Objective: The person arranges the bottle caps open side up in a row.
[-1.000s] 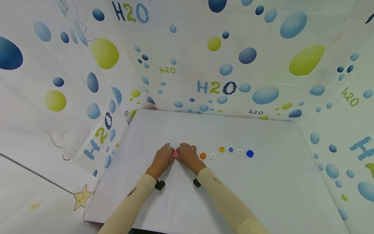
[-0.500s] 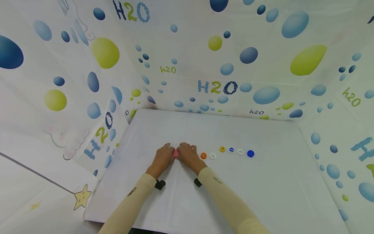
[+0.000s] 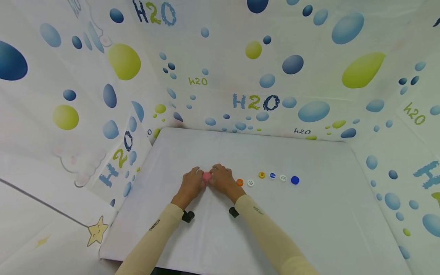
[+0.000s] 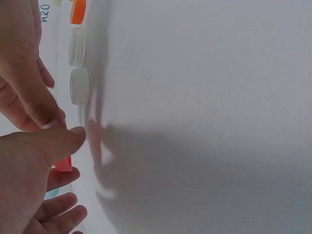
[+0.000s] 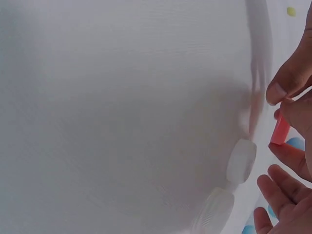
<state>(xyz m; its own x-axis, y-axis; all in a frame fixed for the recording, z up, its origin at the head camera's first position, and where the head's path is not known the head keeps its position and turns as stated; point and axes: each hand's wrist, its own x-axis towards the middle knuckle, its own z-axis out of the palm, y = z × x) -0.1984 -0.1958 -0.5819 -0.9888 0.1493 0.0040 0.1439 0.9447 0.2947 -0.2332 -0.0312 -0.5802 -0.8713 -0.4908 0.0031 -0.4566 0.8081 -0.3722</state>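
A red bottle cap point(image 3: 207, 176) sits between my two hands near the middle left of the table. My left hand point(image 3: 193, 183) pinches it from the left, thumb in front and a finger behind, as the left wrist view shows. From the other side my right hand point(image 3: 222, 180) pinches the same cap point(image 5: 280, 129). In the wrist views it is held a little above the white cloth, tilted, partly covered by both thumbs. A white cap point(image 4: 79, 86) and a second white cap point(image 4: 77, 47) stand close by my right hand; the head view hides them behind that hand.
Right of my hands runs a loose row on the cloth point(image 3: 323, 214): an orange cap point(image 3: 240, 182), a white cap point(image 3: 251, 183), a yellow cap point(image 3: 262, 175), a blue-and-white cap point(image 3: 272, 175), another white cap point(image 3: 283, 178) and a blue cap point(image 3: 295, 180). A printed sheet point(image 3: 220, 49) stands behind.
Both hands and the red cap have shifted slightly up in the head view, and more of the cap's face shows between the fingers. The other visible caps have stayed in place.
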